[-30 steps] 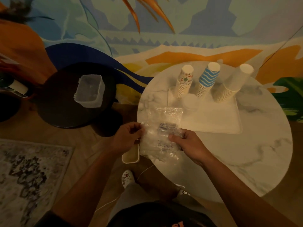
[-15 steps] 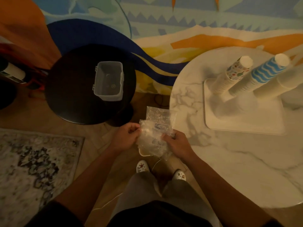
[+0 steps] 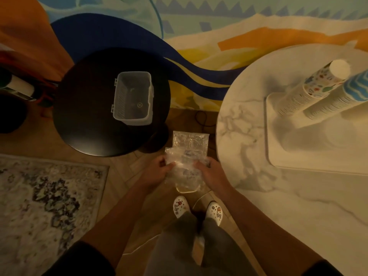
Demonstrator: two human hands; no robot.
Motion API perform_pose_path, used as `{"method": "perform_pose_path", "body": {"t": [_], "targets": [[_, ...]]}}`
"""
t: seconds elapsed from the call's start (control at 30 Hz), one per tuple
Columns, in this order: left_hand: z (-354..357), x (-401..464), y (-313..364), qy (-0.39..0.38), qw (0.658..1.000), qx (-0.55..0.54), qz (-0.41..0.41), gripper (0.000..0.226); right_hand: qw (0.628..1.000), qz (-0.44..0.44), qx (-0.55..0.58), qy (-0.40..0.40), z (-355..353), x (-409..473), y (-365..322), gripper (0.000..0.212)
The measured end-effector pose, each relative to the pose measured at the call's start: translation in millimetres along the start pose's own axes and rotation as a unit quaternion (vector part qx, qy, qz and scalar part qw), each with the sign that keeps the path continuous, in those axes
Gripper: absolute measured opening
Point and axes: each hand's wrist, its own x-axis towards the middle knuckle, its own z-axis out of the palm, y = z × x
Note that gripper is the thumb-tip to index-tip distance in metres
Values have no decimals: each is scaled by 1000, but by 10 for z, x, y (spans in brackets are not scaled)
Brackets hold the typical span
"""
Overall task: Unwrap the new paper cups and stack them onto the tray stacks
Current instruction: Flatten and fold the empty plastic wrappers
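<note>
Both hands, left hand (image 3: pixel 157 172) and right hand (image 3: pixel 211 172), pinch the clear wrapper (image 3: pixel 187 154), seemingly mid-unwrap; next comes freeing the cups for the tray (image 3: pixel 278 156).

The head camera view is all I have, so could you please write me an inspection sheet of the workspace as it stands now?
Surface: white marble round table, at the right.
Job's things: clear plastic wrapper held over the floor; a pale cup rim shows at its lower end; white tray carries patterned cup stack and blue-striped cup stack.
Clutter: clear plastic bin on black round table.
Grippers: left hand and right hand both pinch the wrapper.
Cables: dark cable on the floor between the tables.
Surroundings: patterned rug, colourful mural.
</note>
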Motion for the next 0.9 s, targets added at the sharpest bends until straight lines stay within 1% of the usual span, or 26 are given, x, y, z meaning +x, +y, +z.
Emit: {"method": "perform_pose_path", "body": {"t": [0.2, 0.3, 0.37, 0.5, 0.6, 0.67, 0.77, 0.83, 0.9], "targets": [[164, 56, -240, 41, 999, -8, -4, 23, 999, -8, 35, 11, -9, 62, 246, 27], [255, 43, -378, 54, 998, -10, -6, 21, 999, -11, 44, 17, -15, -11, 344, 40], [313, 41, -471, 63, 998, -15, -7, 21, 998, -17, 51, 35, -1, -63, 440, 46], [421, 71, -679, 90, 996, -21, -11, 17, 996, -38, 17, 74, 17, -133, 670, 70], [488, 126, -833, 106, 994, -16, -12, 9, 996, -78, -10, 46, -47, -250, 725, 76], [498, 187, -959, 113, 993, -26, -21, 12, 990, -129, -57, 6, -148, -388, 701, 71], [517, 315, -1124, 108, 993, -39, -22, 19, 969, -215, -119, -40, -410, -519, 676, 48], [537, 414, -1221, 106, 993, -43, -20, 20, 952, -265, -149, -40, -604, -529, 677, 43], [569, 515, -1298, 106, 992, -60, -18, 21, 929, -304, -210, -14, -769, -488, 682, 48]]}}
